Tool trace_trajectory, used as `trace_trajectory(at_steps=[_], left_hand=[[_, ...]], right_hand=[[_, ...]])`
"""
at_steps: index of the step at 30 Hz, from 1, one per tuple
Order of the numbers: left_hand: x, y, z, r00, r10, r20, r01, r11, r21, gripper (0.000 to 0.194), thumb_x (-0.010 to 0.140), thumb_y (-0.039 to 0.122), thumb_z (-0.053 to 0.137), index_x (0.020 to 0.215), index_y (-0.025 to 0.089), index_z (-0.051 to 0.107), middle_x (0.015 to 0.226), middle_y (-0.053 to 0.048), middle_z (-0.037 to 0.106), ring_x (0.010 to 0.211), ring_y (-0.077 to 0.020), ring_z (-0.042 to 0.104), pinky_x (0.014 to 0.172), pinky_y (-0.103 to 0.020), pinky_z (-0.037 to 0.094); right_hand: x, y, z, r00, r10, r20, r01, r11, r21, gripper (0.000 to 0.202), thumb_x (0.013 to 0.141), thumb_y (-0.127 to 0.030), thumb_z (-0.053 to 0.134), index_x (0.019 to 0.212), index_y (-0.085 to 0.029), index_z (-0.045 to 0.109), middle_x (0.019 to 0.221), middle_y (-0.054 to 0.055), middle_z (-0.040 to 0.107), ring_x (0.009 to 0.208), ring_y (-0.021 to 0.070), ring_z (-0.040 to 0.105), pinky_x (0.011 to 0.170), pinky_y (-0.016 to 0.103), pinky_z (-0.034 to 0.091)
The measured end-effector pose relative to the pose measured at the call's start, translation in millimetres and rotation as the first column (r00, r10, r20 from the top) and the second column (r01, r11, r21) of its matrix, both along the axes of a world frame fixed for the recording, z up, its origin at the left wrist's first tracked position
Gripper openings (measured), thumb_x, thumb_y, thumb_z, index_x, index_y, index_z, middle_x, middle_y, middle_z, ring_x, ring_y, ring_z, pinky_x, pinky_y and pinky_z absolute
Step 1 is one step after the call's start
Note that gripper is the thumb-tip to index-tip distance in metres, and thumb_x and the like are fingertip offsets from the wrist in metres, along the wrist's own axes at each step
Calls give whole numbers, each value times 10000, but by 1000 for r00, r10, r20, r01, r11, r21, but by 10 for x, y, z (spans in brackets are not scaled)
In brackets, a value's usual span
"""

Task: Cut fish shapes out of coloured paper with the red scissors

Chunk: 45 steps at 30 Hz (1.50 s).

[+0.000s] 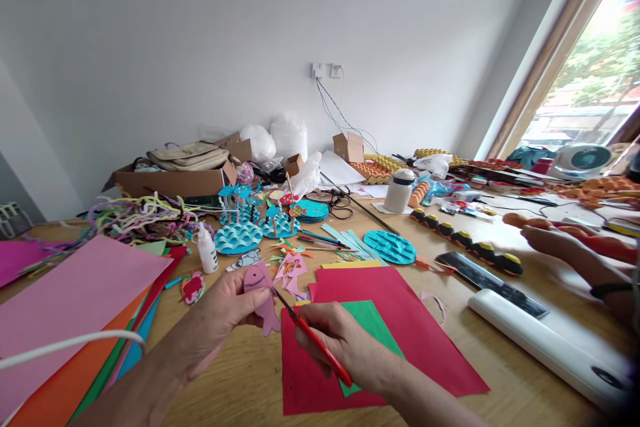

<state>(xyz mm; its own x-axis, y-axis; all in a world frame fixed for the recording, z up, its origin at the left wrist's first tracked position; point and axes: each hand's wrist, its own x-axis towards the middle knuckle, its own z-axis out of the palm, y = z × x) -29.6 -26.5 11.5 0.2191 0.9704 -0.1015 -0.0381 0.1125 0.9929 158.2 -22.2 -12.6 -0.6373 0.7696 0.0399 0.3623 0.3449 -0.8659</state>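
Between its thumb and fingers my left hand [231, 307] pinches a pink paper fish [255, 278], which has an eye and lines drawn on it. My right hand [336, 340] is closed on red-handled scissors [326, 355]; their tips touch or lie close to the fish's right edge. Below my right hand lie a green sheet [373, 323] and a larger red sheet [425, 327]. Pink paper scraps [293, 268] are just behind the fish. A small grey fish cutout [249, 257] lies behind my left hand.
Coloured sheets [75, 307] are stacked at left, crossed by a white cable [75, 340]. A glue bottle [207, 250], blue wavy discs [237, 238] and a white jar [399, 191] stand behind. At right are a phone [493, 282], a white device [545, 347] and another person's hand [555, 243].
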Motion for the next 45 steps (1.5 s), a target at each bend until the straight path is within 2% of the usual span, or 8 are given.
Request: trace_trajectory(at_steps=[5,10,19,30,39,45], left_hand=[[6,-6,9,1000,0,8,0,1000,5,132,703,270,630,643,172,565,556,25,607,521,-116,542,525,-231,443],[11,-9,-3,999,-33,29,33,999,13,154,705,273,633,607,175,567,538,22,609,508,-116,538,519,-230,438],[2,0,-23,999,-37,25,36,999,7,168,693,314,640,635,172,573,554,18,591,519,-119,528,519,-243,450],[16,2,14,999,-48,19,48,999,3,149,715,291,615,638,186,541,543,35,574,507,-109,518,527,-236,451],[22,-1,13,998,-61,31,61,998,4,155,713,285,615,630,179,539,537,31,574,506,-109,516,518,-241,450],[14,-14,11,998,-64,30,63,998,12,133,732,256,596,639,173,550,553,30,572,510,-105,515,513,-236,450]], right_hand=[[-13,-3,22,1000,1,18,-1,1000,1,318,866,-320,406,587,-167,415,477,-63,316,462,68,291,419,183,200],[-17,-8,20,1000,0,11,0,1000,12,346,878,-351,394,583,-169,397,485,-64,303,468,67,280,419,186,194],[-21,4,-46,999,-39,5,39,997,69,296,850,-243,441,576,-170,355,517,-67,307,501,68,265,435,188,210],[-6,-4,5,1000,-10,21,9,999,45,382,873,-419,434,586,-170,397,505,-62,346,497,80,289,452,197,228],[-8,6,-74,999,-29,27,25,991,130,330,880,-307,419,587,-168,355,550,-65,308,521,72,252,446,193,201],[-5,4,-67,999,-27,38,21,989,149,305,867,-246,420,581,-169,347,547,-65,301,520,73,242,445,193,195]])
